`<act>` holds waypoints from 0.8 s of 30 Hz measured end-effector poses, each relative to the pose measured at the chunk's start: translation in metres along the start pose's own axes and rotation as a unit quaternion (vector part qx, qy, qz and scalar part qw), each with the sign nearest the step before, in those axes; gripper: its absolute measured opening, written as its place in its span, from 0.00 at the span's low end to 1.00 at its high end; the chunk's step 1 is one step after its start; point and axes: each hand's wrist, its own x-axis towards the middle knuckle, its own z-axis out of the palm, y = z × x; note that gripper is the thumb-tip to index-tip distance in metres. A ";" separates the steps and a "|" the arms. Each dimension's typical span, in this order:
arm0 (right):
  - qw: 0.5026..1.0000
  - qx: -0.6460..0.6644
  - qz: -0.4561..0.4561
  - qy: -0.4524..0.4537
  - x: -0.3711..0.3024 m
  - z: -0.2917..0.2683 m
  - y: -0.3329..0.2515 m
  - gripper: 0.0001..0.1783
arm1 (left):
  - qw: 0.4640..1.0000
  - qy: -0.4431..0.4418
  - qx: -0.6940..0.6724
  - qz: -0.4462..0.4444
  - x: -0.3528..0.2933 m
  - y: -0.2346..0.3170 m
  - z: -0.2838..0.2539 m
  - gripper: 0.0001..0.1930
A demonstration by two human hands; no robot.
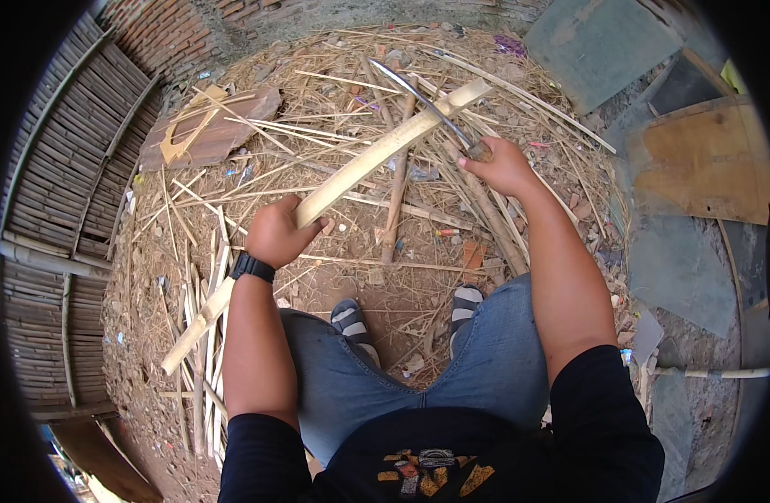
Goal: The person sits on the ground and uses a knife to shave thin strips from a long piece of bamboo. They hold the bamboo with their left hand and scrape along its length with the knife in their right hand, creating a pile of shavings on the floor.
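Observation:
A long, pale split bamboo strip (376, 155) slants from the lower left up to the far right. My left hand (276, 230) is closed around it, left of the middle, and hides part of it. In my right hand (500, 168) is the handle of a sickle (431, 105) with a dark, slightly curved blade. The blade crosses the strip near its far right end; I cannot tell whether it is cutting in or only resting there. The blade's tip points up and to the left, beyond the strip.
Cut bamboo slivers (204, 335) lie piled at the left, with more scattered over the littered ground. Bamboo poles (485, 210) lie ahead. A brown board (209, 130) is at the far left, a bamboo slat wall (54, 168) beyond it. Grey sheets (603, 50) and a tan panel (703, 159) stand right.

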 end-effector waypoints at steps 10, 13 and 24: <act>1.000 0.022 -0.008 0.014 -0.002 0.007 -0.003 0.40 | 0.999 0.043 0.004 0.014 0.004 0.003 0.007 0.22; 0.997 -0.032 -0.074 -0.010 -0.010 0.010 -0.022 0.40 | 0.998 0.062 -0.003 0.019 0.002 0.001 0.004 0.21; 0.996 0.027 0.000 0.081 -0.005 0.011 -0.017 0.34 | 0.997 0.066 -0.031 0.008 0.002 -0.006 0.002 0.19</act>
